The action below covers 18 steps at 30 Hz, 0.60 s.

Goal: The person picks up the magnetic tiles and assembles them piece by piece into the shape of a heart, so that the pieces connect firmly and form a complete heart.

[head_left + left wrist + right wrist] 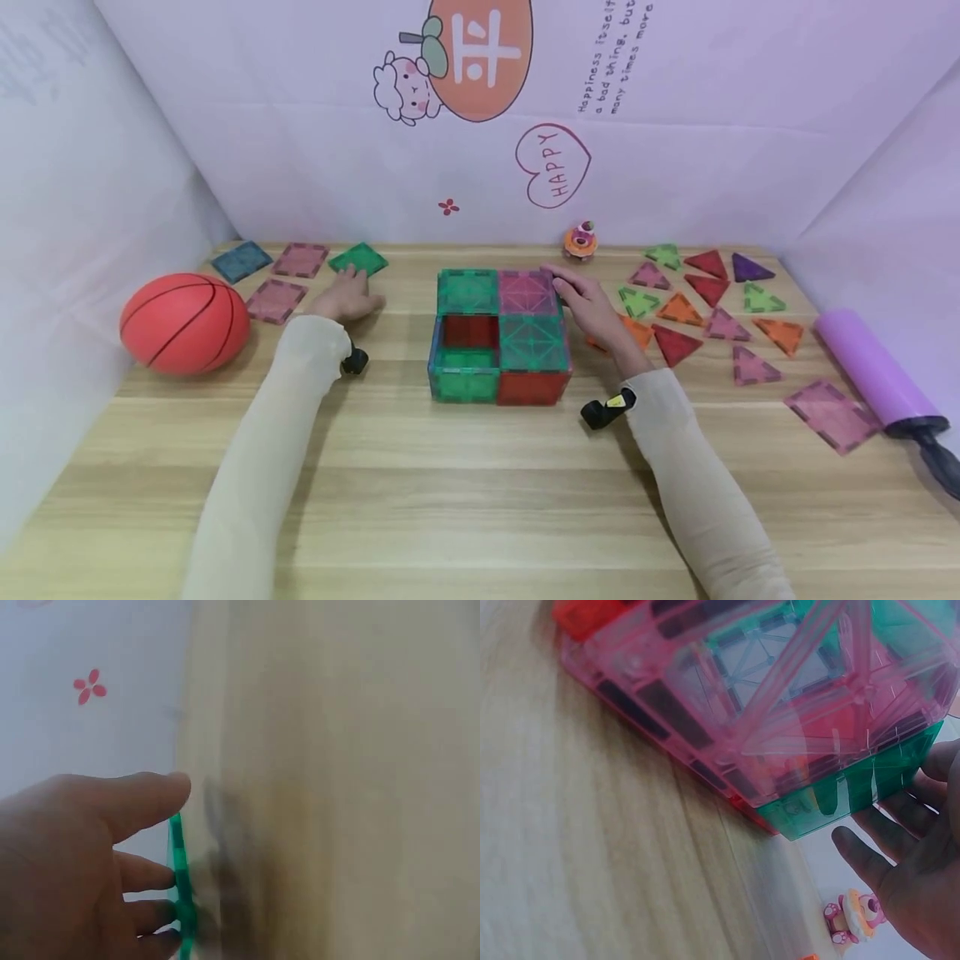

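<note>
The left hand point(347, 296) pinches a green square magnetic tile point(358, 260) near the wooden counter's point(480, 483) far left corner. The right hand point(588, 304), fingers loosely curved, touches the boxy translucent tile structure point(498, 336) mid-counter. White printed walls surround the counter.

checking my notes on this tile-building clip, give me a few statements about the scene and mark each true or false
1. The left hand touches a green square tile lying flat on the table. True.
2. The right hand rests at the far right corner of the tile box. True.
3. All four top squares of the box are covered. False: the near left one is open, showing a red inside.
4. The orange ball sits at the right edge of the table. False: it is at the left edge; the purple pump lies at the right.
5. Triangle tiles lie spread to the right of the box. True.
</note>
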Each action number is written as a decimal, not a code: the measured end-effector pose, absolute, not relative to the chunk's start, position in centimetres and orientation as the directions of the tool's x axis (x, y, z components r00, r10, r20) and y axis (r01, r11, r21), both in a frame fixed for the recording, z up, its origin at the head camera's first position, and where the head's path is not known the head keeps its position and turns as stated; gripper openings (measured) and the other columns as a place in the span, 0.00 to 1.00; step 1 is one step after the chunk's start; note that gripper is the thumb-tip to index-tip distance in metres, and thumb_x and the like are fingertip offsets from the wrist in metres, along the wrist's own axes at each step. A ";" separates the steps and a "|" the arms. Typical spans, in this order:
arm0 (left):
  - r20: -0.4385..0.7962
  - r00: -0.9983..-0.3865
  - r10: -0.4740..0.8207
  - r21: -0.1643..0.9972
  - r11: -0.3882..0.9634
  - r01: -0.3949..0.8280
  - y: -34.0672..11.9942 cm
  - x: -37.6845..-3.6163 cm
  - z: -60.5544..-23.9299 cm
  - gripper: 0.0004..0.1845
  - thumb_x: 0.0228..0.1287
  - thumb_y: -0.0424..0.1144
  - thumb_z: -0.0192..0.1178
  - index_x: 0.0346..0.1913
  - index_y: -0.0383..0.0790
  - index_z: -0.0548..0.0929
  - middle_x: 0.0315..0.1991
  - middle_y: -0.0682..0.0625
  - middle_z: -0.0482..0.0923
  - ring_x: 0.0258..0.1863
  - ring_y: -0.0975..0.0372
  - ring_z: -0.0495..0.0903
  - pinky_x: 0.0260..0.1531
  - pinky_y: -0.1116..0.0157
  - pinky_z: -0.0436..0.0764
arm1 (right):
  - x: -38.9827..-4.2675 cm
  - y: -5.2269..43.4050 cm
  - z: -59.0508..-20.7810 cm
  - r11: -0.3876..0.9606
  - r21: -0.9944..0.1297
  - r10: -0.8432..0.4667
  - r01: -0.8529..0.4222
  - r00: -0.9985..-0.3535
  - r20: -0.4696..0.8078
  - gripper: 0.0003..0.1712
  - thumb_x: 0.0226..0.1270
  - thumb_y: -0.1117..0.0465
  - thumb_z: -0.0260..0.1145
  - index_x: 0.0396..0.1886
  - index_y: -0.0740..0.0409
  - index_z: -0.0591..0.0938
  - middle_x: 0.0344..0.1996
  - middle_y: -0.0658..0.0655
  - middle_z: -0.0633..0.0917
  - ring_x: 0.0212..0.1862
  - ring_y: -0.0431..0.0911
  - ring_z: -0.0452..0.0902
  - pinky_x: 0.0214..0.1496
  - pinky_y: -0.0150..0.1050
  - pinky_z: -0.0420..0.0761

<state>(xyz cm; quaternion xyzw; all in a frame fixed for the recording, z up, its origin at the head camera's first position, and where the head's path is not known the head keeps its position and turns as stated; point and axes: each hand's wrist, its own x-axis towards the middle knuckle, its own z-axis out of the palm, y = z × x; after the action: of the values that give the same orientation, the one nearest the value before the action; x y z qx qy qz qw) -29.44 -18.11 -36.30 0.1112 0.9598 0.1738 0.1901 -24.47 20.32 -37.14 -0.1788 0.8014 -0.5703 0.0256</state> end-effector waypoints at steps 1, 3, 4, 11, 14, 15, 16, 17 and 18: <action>-0.333 -0.901 0.279 0.367 0.918 0.149 -18.1 -29.2 -36.4 0.40 0.71 0.46 0.42 0.71 0.20 0.41 0.72 0.25 0.32 0.73 0.37 0.33 0.71 0.44 0.41 | -24.5 20.2 -37.2 0.290 -0.923 -0.313 -0.253 -0.936 0.159 0.25 0.78 0.59 0.43 0.70 0.64 0.64 0.65 0.67 0.70 0.63 0.53 0.68 0.60 0.34 0.74; -0.336 -0.898 0.283 0.348 0.924 0.160 -18.1 -28.8 -36.4 0.39 0.72 0.47 0.43 0.71 0.21 0.43 0.72 0.25 0.34 0.73 0.37 0.35 0.70 0.42 0.44 | -24.5 20.1 -37.2 0.302 -0.920 -0.307 -0.251 -0.939 0.155 0.26 0.78 0.58 0.43 0.70 0.63 0.64 0.65 0.66 0.70 0.62 0.51 0.69 0.59 0.31 0.74; -0.339 -0.897 0.285 0.337 0.926 0.167 -18.0 -28.5 -36.3 0.39 0.72 0.47 0.44 0.71 0.21 0.44 0.73 0.25 0.34 0.73 0.37 0.35 0.70 0.41 0.45 | -24.5 20.1 -37.2 0.305 -0.919 -0.306 -0.251 -0.939 0.156 0.25 0.78 0.58 0.43 0.70 0.63 0.64 0.65 0.66 0.70 0.62 0.49 0.70 0.58 0.30 0.74; -0.360 -0.882 0.304 0.257 0.941 0.219 -17.2 -25.3 -35.9 0.40 0.71 0.49 0.47 0.73 0.28 0.43 0.74 0.28 0.33 0.73 0.39 0.37 0.68 0.38 0.48 | -24.6 20.1 -37.1 0.335 -0.903 -0.290 -0.268 -0.942 0.172 0.26 0.79 0.57 0.42 0.71 0.61 0.64 0.64 0.68 0.71 0.53 0.33 0.72 0.52 0.22 0.73; -0.348 -0.882 0.317 0.243 0.939 0.242 -17.1 -24.1 -36.1 0.37 0.71 0.48 0.48 0.72 0.28 0.50 0.73 0.29 0.44 0.72 0.39 0.48 0.67 0.42 0.56 | -24.7 20.0 -37.2 0.329 -0.907 -0.288 -0.264 -0.943 0.170 0.25 0.78 0.57 0.43 0.70 0.62 0.64 0.63 0.68 0.71 0.51 0.29 0.72 0.50 0.21 0.73; -0.330 -0.888 0.319 0.244 0.938 0.246 -17.1 -23.9 -36.0 0.35 0.71 0.47 0.48 0.72 0.27 0.54 0.72 0.29 0.49 0.71 0.40 0.53 0.65 0.42 0.60 | -24.7 19.8 -37.3 0.329 -0.905 -0.294 -0.268 -0.940 0.172 0.26 0.78 0.58 0.43 0.70 0.63 0.64 0.63 0.69 0.71 0.51 0.29 0.72 0.50 0.21 0.73; -0.305 -0.895 0.325 0.243 0.935 0.256 -17.0 -23.8 -35.9 0.34 0.70 0.47 0.49 0.70 0.27 0.57 0.70 0.28 0.53 0.69 0.40 0.57 0.64 0.42 0.64 | -24.7 19.9 -37.3 0.325 -0.906 -0.294 -0.271 -0.940 0.176 0.26 0.78 0.58 0.43 0.70 0.63 0.64 0.63 0.70 0.71 0.50 0.29 0.72 0.50 0.21 0.73; -0.277 -0.903 0.327 0.247 0.933 0.262 -16.9 -23.9 -35.8 0.33 0.70 0.46 0.51 0.69 0.27 0.59 0.68 0.28 0.58 0.66 0.40 0.62 0.61 0.43 0.67 | -24.7 20.0 -37.4 0.323 -0.906 -0.292 -0.273 -0.939 0.179 0.25 0.78 0.58 0.43 0.70 0.64 0.64 0.63 0.70 0.71 0.50 0.30 0.72 0.50 0.21 0.74; -0.247 -0.912 0.326 0.256 0.930 0.263 -16.8 -24.1 -35.8 0.33 0.69 0.46 0.53 0.68 0.27 0.61 0.66 0.28 0.60 0.63 0.40 0.65 0.58 0.43 0.70 | -24.7 20.0 -37.5 0.321 -0.906 -0.289 -0.275 -0.940 0.183 0.25 0.78 0.58 0.43 0.70 0.64 0.65 0.62 0.70 0.71 0.50 0.30 0.72 0.50 0.21 0.74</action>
<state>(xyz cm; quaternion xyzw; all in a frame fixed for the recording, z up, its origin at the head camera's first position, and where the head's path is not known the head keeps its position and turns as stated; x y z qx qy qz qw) -24.10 -16.82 -35.81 0.1517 0.9718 0.1092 0.1441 -24.72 19.99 -37.45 -0.1736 0.8127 -0.5561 0.0062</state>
